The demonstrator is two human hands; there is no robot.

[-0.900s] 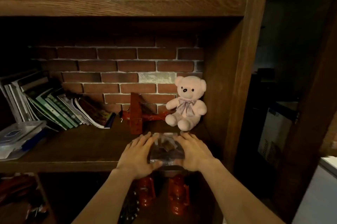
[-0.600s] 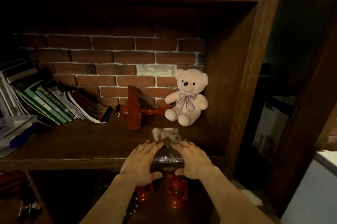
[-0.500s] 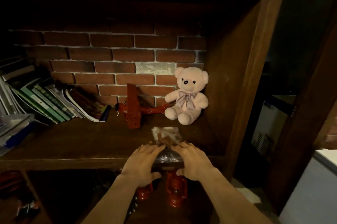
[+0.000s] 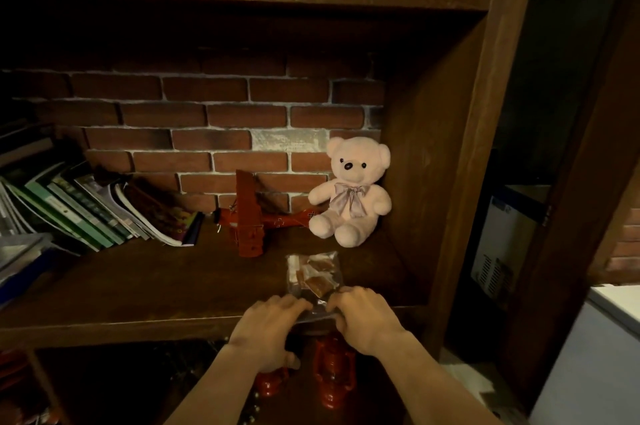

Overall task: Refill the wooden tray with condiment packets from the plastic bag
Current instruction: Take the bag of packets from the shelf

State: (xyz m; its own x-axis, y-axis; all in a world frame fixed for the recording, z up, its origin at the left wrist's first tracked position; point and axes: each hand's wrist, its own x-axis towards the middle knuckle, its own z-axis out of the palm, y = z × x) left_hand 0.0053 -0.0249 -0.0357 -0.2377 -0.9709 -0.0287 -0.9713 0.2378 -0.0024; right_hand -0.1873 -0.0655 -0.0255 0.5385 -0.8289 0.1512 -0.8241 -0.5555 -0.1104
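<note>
Evidently to steady it for opening, left hand (image 4: pixel 268 327) and right hand (image 4: pixel 365 319) each pinch the near edge of the clear packet bag (image 4: pixel 313 274) lying on the shelf (image 4: pixel 138 286)

The near end of the plastic bag (image 4: pixel 313 277) is covered by the left hand (image 4: pixel 268 331) and right hand (image 4: pixel 363 320); the grip on the bag edge cannot be resolved. The packets (image 4: pixel 317 281) inside the bag are too small and dim to read or count. Below the bag, two red lanterns (image 4: pixel 332 376) are partly hidden by the hands and the shelf (image 4: pixel 138 296) edge. Left of the bag, the books (image 4: pixel 86 213) are cut off by the picture edge, with illegible covers. Above the bag, an item on the top shelf is cropped beyond identification.
</note>
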